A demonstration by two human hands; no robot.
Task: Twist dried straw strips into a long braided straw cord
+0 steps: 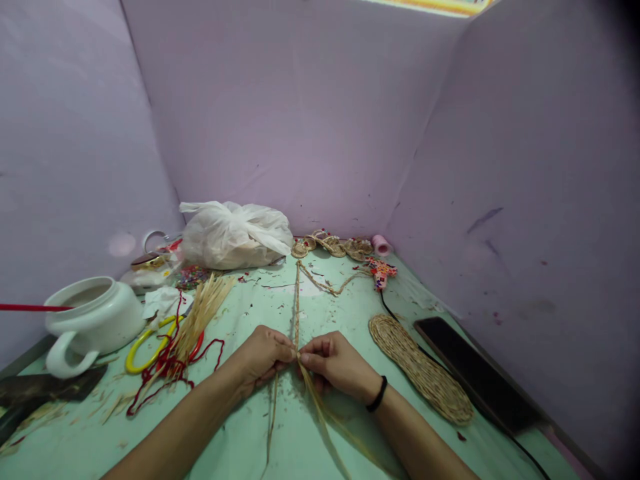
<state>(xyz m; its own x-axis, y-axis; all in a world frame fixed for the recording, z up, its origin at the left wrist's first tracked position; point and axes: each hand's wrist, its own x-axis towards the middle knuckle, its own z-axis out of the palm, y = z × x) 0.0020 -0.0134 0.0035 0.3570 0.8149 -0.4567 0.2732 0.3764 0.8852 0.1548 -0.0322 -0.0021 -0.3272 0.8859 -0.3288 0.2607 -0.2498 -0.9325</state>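
A thin straw braid (pixel 297 303) runs from the far part of the table straight toward me, and its near end is pinched between my two hands. My left hand (pixel 267 357) is closed on the braid, thumb and fingertips pressed together. Beside it, my right hand (pixel 336 360) pinches the same spot, with a black band on its wrist. Loose straw strands (pixel 320 413) hang from the pinch toward the table's near edge, one under the left hand and several under the right. Farther off, the braid bends and trails to the right.
Left: a white pot (pixel 107 317), yellow-handled scissors (pixel 143 350), a straw bundle (pixel 205 313) and red yarn (pixel 163 367). At the back: a white plastic bag (pixel 235 233), small woven sandals (pixel 330 245), a pink spool (pixel 381 245). Right: a woven sole (pixel 420 367) and a dark phone-like slab (pixel 475 373).
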